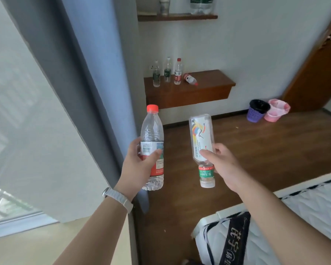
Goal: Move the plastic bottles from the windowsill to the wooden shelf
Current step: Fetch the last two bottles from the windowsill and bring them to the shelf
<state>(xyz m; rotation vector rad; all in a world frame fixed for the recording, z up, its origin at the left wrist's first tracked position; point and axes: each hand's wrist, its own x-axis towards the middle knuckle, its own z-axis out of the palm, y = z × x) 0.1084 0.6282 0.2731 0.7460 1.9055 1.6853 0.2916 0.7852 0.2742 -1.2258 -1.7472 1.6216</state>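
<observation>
Left grip (139, 169): clenched round the lower half of the red-capped bottle (151, 129), thumb across the label, fingers behind. The bottle is upright, capped and looks empty.

Right grip (224, 167): grasping the upturned bottle (199, 131) at its shoulder, thumb on the label. The neck and cap point down toward me and the base points up and away. The two bottles are near each other but not touching.

Just left of the left grip hangs the curtain (96, 73). Below and right of the right grip is the corner of the bed (287, 217). Well beyond both grips, on the far wall, is the wooden shelf (208, 79). Its left part carries three standing bottles (167, 72) in a row, with one fallen bottle (190, 79) on its side next to them. The right part of the shelf is bare wood.

Finding: I judge this to be the carry stage. Both bottles are in hand and neither has been placed.

Recommendations:
- Aim for the bare wood to the right of the fallen bottle.
- Set the red-capped bottle down first, base flat, and release only once it stands.
- Turn the upturned bottle over at the wrist before it lands. It may need a lower hold on the body.
- Empty bottles tip easily, so approach from the front and keep both forearms clear of the standing row.
</observation>
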